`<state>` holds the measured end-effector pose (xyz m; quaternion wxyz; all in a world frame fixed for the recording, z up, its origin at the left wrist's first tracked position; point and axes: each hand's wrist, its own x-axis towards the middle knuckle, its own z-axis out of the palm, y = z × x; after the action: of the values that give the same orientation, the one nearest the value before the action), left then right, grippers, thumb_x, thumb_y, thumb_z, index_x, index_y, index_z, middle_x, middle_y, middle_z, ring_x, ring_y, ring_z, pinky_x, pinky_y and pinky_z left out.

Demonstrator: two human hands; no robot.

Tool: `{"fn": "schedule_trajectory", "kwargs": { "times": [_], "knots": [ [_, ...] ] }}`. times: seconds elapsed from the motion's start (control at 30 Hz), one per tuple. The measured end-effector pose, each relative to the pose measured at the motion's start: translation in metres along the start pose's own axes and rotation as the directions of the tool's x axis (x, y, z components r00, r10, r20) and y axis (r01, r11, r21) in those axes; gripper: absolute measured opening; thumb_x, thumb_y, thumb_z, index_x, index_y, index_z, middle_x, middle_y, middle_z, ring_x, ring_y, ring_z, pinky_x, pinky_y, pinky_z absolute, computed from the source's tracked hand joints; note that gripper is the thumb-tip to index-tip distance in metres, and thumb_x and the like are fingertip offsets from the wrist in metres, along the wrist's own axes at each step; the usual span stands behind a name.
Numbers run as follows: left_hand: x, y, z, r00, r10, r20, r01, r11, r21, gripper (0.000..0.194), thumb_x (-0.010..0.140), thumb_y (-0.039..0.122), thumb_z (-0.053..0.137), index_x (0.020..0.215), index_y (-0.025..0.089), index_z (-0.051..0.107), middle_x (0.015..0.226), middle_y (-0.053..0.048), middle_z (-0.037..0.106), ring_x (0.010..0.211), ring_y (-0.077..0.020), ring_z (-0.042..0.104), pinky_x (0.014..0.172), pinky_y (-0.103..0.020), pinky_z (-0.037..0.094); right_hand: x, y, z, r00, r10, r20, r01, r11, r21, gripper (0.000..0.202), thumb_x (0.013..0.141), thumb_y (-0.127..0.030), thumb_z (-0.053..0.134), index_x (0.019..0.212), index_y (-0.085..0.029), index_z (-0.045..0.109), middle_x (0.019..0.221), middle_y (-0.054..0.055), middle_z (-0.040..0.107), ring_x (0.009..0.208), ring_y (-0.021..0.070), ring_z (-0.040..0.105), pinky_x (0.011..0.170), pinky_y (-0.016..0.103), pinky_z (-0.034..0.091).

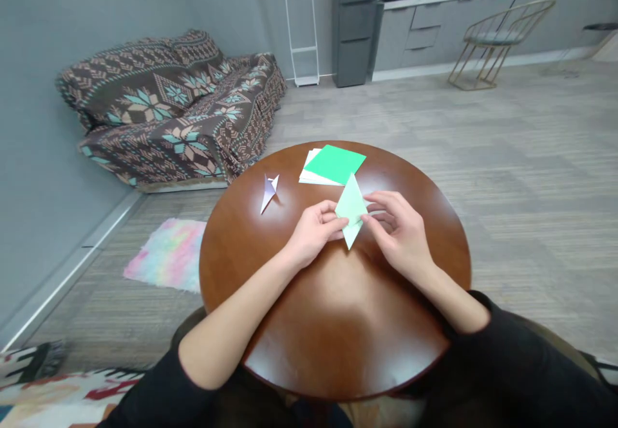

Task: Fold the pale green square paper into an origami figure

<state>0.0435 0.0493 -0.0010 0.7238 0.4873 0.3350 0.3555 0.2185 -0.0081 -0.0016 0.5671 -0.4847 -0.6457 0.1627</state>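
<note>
A pale green paper [351, 204], folded into a narrow diamond, is held between both hands above the round brown table [333, 344]. My left hand [316, 227] pinches its left edge, with the thumb on the front of the paper. On the other side, my right hand [398, 227] holds the right edge between thumb and fingers. Just beyond the folded paper, a bright green sheet [335, 164] lies over white sheets [311, 177]. A small purple and white folded paper piece [269, 191] rests on the table's left part.
Behind the table at the left stands a sofa [183, 138] under a patterned cover. A fluffy pastel rug [167, 254] lies on the floor at the left. Farther back are a gold-framed chair [492, 38], grey cabinets [439, 29] and a tall grey fridge [356, 29].
</note>
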Motion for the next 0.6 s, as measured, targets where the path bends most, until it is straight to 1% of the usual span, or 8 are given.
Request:
{"fn": "schedule_trajectory", "kwargs": {
  "times": [0.07,0.17,0.23,0.3,0.37,0.43,0.53,0.6],
  "knots": [
    [0.000,-0.001,0.000,1.000,-0.001,0.031,0.002,1.000,-0.015,0.034,0.073,0.026,0.084,0.097,0.015,0.062,0.093,-0.005,0.076,0.085,-0.0161,0.073,0.086,-0.032,0.057,-0.002,-0.001,0.004,0.998,0.054,0.018,-0.054,0.998,0.023,0.022,0.091,-0.022,0.063,0.113,-0.024,0.066,0.110,0.009,0.065,0.090,0.0212,0.068,0.077,0.037,0.062],
    [0.000,-0.002,0.001,0.998,-0.003,0.070,0.005,1.000,-0.029,0.041,0.073,0.027,0.084,0.104,0.016,0.061,0.097,-0.007,0.076,0.089,-0.0182,0.074,0.090,-0.036,0.057,-0.004,-0.001,0.005,0.999,0.050,0.008,-0.050,0.998,-0.023,0.018,0.091,-0.023,0.062,0.109,-0.023,0.066,0.103,0.007,0.066,0.083,0.0198,0.066,0.073,0.035,0.062],
    [0.000,-0.002,0.001,0.997,0.005,0.081,-0.002,0.999,-0.034,0.044,0.074,0.028,0.084,0.108,0.016,0.059,0.094,-0.007,0.076,0.089,-0.0198,0.074,0.091,-0.038,0.057,-0.005,0.000,0.004,0.998,0.061,0.005,-0.061,0.998,-0.029,0.016,0.091,-0.024,0.063,0.106,-0.023,0.066,0.103,0.008,0.066,0.080,0.0196,0.066,0.070,0.035,0.061],
    [0.000,0.000,0.000,0.996,0.020,0.088,-0.017,0.999,-0.032,0.051,0.074,0.030,0.084,0.114,0.018,0.055,0.090,-0.006,0.076,0.087,-0.0204,0.075,0.089,-0.038,0.057,-0.004,0.003,0.003,0.994,0.109,0.022,-0.109,0.993,0.042,0.009,0.090,-0.025,0.064,0.098,-0.023,0.066,0.105,0.008,0.066,0.084,0.0207,0.066,0.071,0.035,0.060],
    [-0.001,0.003,0.001,0.993,0.048,0.108,-0.046,0.999,-0.021,0.057,0.075,0.031,0.082,0.121,0.023,0.048,0.089,-0.004,0.076,0.085,-0.0204,0.075,0.085,-0.036,0.058,-0.002,0.007,0.002,0.986,0.157,0.057,-0.165,0.974,0.158,0.003,0.088,-0.025,0.066,0.088,-0.023,0.066,0.105,0.007,0.065,0.093,0.0221,0.065,0.077,0.035,0.059],
    [-0.002,0.006,0.001,0.988,0.088,0.129,-0.088,0.996,-0.005,0.061,0.077,0.032,0.081,0.125,0.029,0.043,0.093,-0.002,0.076,0.084,-0.0202,0.075,0.080,-0.034,0.058,0.000,0.012,0.002,0.973,0.202,0.108,-0.224,0.937,0.266,0.004,0.085,-0.026,0.069,0.084,-0.023,0.067,0.102,0.006,0.067,0.095,0.0223,0.065,0.082,0.036,0.058],
    [-0.004,0.011,0.002,0.986,0.126,0.111,-0.128,0.992,0.008,0.063,0.076,0.034,0.081,0.126,0.033,0.043,0.096,-0.001,0.075,0.083,-0.0202,0.075,0.078,-0.034,0.058,0.002,0.017,0.003,0.944,0.275,0.183,-0.326,0.868,0.375,0.006,0.084,-0.029,0.070,0.085,-0.023,0.072,0.103,0.005,0.069,0.083,0.0201,0.067,0.073,0.035,0.060],
    [-0.005,0.013,0.001,0.988,0.123,0.097,-0.125,0.992,0.019,0.052,0.076,0.035,0.080,0.120,0.029,0.052,0.097,-0.002,0.075,0.084,-0.0205,0.074,0.080,-0.035,0.058,0.002,0.016,0.003,0.936,0.300,0.184,-0.350,0.847,0.401,0.009,0.085,-0.030,0.069,0.085,-0.023,0.074,0.107,0.005,0.068,0.078,0.0190,0.067,0.065,0.034,0.061]
  ]
}}
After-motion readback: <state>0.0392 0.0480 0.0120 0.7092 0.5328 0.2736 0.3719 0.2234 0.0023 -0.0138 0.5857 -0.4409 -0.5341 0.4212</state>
